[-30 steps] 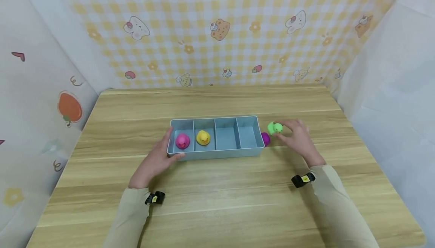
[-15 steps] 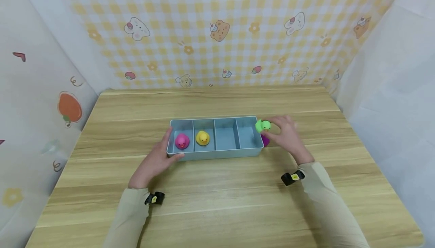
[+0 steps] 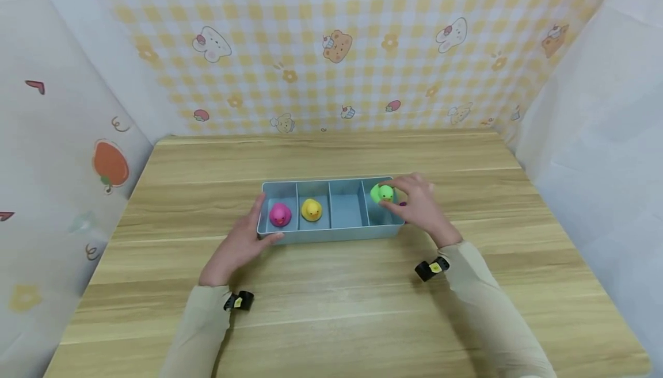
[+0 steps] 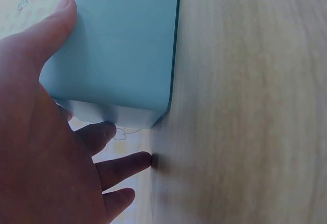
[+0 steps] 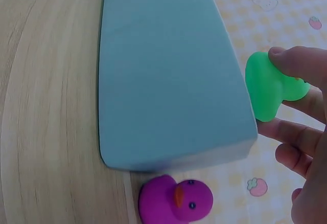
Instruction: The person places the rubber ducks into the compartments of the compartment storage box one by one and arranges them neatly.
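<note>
A blue four-sided box, split by dividers into compartments, sits on the table. My left hand holds its left end, thumb against the front wall and fingers round the end wall; some fingers stand apart from it in the left wrist view. My right hand pinches a green toy duck between thumb and fingers at the rightmost compartment. In the right wrist view the green duck shows above the box rim. A pink duck lies in the leftmost compartment, a yellow duck in the one beside it.
A purple duck stands on the table just off the box's right end, mostly hidden by my right hand in the head view. The wooden table meets a patterned cloth at the back. White sheets flank both sides.
My right hand has carried the green duck leftward, from beyond the box's right end to the rightmost compartment, passing over the purple duck. My left hand stays at the box's left end.
</note>
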`<state>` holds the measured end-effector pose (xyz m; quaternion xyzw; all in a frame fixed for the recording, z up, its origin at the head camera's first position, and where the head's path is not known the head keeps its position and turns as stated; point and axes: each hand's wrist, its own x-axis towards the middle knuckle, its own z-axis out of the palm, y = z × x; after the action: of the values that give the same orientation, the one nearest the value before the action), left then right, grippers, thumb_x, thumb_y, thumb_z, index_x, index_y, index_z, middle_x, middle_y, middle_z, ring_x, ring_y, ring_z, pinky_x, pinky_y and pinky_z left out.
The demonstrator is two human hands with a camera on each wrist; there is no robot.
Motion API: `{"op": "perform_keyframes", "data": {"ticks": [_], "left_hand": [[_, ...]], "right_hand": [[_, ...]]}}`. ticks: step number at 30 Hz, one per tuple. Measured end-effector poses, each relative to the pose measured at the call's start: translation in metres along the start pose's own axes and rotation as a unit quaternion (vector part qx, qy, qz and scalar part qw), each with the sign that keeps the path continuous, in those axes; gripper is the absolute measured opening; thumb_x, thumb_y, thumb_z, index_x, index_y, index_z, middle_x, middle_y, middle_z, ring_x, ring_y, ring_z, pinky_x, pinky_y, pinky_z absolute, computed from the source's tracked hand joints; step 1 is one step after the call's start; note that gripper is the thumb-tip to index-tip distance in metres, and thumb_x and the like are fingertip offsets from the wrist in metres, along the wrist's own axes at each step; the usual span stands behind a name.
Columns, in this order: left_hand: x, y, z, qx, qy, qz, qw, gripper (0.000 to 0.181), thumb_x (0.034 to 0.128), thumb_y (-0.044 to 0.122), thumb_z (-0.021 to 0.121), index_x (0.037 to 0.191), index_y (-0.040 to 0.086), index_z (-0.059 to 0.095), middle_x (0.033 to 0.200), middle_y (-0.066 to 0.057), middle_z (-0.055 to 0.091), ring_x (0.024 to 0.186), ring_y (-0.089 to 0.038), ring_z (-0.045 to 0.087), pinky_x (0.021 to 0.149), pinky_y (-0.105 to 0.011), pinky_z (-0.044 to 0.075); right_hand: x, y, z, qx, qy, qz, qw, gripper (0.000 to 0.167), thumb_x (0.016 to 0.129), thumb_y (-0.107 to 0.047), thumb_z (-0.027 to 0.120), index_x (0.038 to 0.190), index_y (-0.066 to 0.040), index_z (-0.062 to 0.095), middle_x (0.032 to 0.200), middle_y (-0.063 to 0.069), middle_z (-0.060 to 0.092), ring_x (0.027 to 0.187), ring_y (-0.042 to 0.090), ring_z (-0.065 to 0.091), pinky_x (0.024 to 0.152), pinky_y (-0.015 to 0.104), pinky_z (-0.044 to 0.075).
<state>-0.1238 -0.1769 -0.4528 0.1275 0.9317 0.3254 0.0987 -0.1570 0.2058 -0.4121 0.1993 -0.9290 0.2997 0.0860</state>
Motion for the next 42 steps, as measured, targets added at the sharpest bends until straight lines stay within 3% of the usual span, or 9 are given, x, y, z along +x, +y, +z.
{"op": "perform_keyframes", "data": {"ticks": [7,15,26,34,42], "left_hand": [[0.001,0.001,0.001,-0.009,-0.006,-0.011,0.9999,0.102,0.0864,0.057,0.06,0.154,0.02,-0.007,0.155,-0.028,0.02,0.138,-0.048,0.027,0.107,-0.063,0.03],[0.002,0.001,0.001,-0.007,-0.002,-0.01,0.9999,0.102,0.0863,0.057,0.06,0.154,0.019,-0.006,0.155,-0.026,0.02,0.138,-0.048,0.027,0.107,-0.063,0.029],[0.001,0.001,0.001,-0.003,-0.003,-0.014,0.9999,0.102,0.0861,0.057,0.061,0.155,0.019,-0.005,0.154,-0.027,0.023,0.137,-0.05,0.028,0.105,-0.065,0.03],[0.0,0.0,0.001,0.002,0.002,-0.007,1.0,0.101,0.0868,0.056,0.06,0.155,0.016,-0.004,0.153,-0.028,0.024,0.136,-0.05,0.03,0.106,-0.063,0.031],[0.0,-0.001,0.003,0.007,0.005,0.0,1.0,0.101,0.0874,0.053,0.061,0.155,0.016,-0.004,0.152,-0.029,0.025,0.135,-0.05,0.031,0.106,-0.063,0.031]], "right_hand": [[0.008,-0.009,0.009,-0.001,-0.015,-0.022,0.9997,0.038,0.078,-0.026,0.079,0.112,-0.014,0.069,0.114,0.007,0.069,0.095,0.021,0.046,0.078,0.04,0.024],[0.017,-0.019,0.024,0.003,-0.037,-0.025,0.999,0.038,0.078,-0.027,0.079,0.113,-0.013,0.069,0.115,0.005,0.069,0.099,0.02,0.047,0.082,0.042,0.024],[0.027,-0.027,0.038,-0.006,-0.067,-0.036,0.9971,0.037,0.08,-0.03,0.077,0.113,-0.013,0.069,0.11,0.002,0.07,0.092,0.018,0.045,0.079,0.038,0.028],[0.034,-0.034,0.045,-0.066,-0.1,-0.037,0.9921,0.035,0.081,-0.036,0.075,0.11,-0.017,0.07,0.106,-0.003,0.071,0.085,0.017,0.043,0.071,0.032,0.027],[0.037,-0.038,0.052,-0.101,-0.125,-0.01,0.9869,0.034,0.081,-0.037,0.074,0.11,-0.02,0.07,0.099,-0.004,0.069,0.088,0.018,0.041,0.071,0.035,0.024]]}}
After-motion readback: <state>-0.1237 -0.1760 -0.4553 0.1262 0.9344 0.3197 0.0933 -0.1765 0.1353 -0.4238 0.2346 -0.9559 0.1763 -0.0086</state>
